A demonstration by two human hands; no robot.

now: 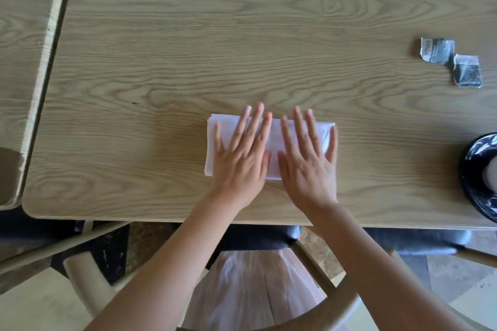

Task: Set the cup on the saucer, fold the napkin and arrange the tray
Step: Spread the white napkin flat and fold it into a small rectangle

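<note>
Left hand and right hand, grip open, press flat on folded napkin

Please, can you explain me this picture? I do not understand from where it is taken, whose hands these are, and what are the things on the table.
There is no machine here. A person wears one camera on the head, so you look down at their own two bare hands. The left hand and right hand lie flat, fingers spread, pressing a folded white napkin onto a wooden table. Nothing is gripped. At the far right lie two small dark packets, touching at a corner. At the right edge is a dark saucer, cut off by the frame, with something pale on it, too blurred to name. Below the table edge, a chair shows.
</note>
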